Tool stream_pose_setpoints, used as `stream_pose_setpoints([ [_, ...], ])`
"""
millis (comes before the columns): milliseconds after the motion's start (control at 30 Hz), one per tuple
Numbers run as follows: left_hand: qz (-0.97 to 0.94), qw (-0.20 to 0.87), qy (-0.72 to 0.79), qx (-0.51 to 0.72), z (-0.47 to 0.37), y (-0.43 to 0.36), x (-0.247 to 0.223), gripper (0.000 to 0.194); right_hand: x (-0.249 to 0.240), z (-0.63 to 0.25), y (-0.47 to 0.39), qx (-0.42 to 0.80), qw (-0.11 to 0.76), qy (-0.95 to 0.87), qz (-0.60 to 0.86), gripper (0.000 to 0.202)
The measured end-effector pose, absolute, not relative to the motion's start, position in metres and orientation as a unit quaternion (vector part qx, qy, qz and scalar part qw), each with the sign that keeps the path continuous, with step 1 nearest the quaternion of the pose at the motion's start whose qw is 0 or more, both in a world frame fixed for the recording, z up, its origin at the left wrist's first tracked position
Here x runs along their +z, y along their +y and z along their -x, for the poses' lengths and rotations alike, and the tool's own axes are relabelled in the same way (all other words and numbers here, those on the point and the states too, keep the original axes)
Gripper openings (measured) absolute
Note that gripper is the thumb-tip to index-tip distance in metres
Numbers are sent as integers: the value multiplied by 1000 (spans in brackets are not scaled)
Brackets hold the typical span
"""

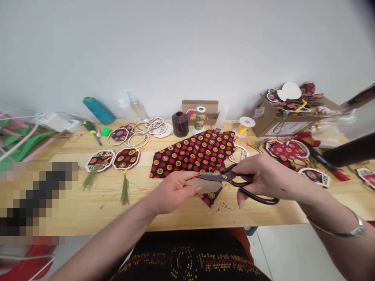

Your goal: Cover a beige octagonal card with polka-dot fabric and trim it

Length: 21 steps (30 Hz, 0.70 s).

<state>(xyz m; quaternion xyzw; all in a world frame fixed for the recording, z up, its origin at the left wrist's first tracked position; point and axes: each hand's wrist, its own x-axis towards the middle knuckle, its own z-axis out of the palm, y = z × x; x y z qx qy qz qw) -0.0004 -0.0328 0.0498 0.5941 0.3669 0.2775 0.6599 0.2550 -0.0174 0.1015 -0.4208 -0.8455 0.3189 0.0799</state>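
My left hand (172,191) pinches a greyish-brown flat piece (206,185) between thumb and fingers, with patterned black fabric showing at its lower edge. Around the black handles of a pair of scissors (218,176) my right hand (260,177) is closed. The blades point left and lie along the piece's upper edge, close to my left fingertips. Whether the blades are cutting through anything is too small to tell. Beyond both hands a large black fabric (190,152) with red dots and flower circles lies on the wooden table (164,218).
At the back stand a black thread spool (180,125), a yellow thread spool (243,127) and a spray bottle (137,109). Tasselled ornaments (126,159) lie to the left. A filled cardboard box (293,121) stands at right, near a dark bar (351,150). Small scraps lie by the front edge.
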Motion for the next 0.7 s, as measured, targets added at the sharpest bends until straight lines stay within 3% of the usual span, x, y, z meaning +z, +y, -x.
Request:
stream_pose_setpoints([
  [200,-490,697,390,349,-2,-31,44,28,89,-265,-17,247,177,-790,532,35],
  [267,-409,728,379,398,-3,-28,43,30,84,-272,-15,168,129,-762,612,38],
  [367,-299,765,370,435,-4,-22,45,41,74,-281,-16,69,-8,-748,660,31],
  [500,-237,781,374,440,-5,-15,50,61,55,-299,-23,57,-91,-750,653,25],
  [600,-226,788,369,438,-6,-13,49,64,50,-311,-29,25,-66,-762,644,23],
  [700,-228,785,374,438,-10,-14,46,61,58,-302,-33,-7,29,-777,629,23],
])
